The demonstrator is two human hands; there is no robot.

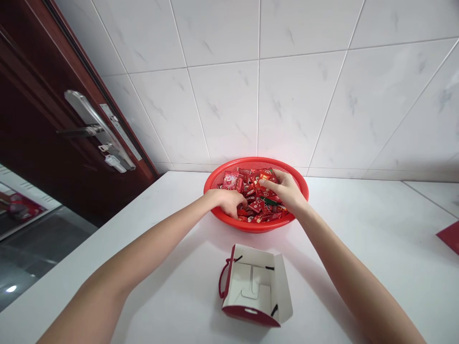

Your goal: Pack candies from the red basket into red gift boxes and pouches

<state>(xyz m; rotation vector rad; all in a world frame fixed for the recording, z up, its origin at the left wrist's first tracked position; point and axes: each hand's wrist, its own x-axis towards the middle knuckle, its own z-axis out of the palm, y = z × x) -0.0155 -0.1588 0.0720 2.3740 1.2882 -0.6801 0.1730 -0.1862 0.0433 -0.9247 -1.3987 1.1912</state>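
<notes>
Against the tiled wall, a red oval basket (256,228) holds many red wrapped packets (256,206). My left hand (231,201) reaches over its left rim, fingers bent down among the packets; what it grips, if anything, is hidden. On the right side, my right hand (286,190) has thumb and fingers closed around a red packet (270,184) at the top of the pile. Nearer to me stands an open small box (251,286), white inside and dark red outside, with a red cord handle on its left and nothing inside.
The basket and box stand on a white tabletop (172,301). A dark red door (118,191) with a metal handle and hanging keys is at the left. A red object (451,237) lies at the right edge.
</notes>
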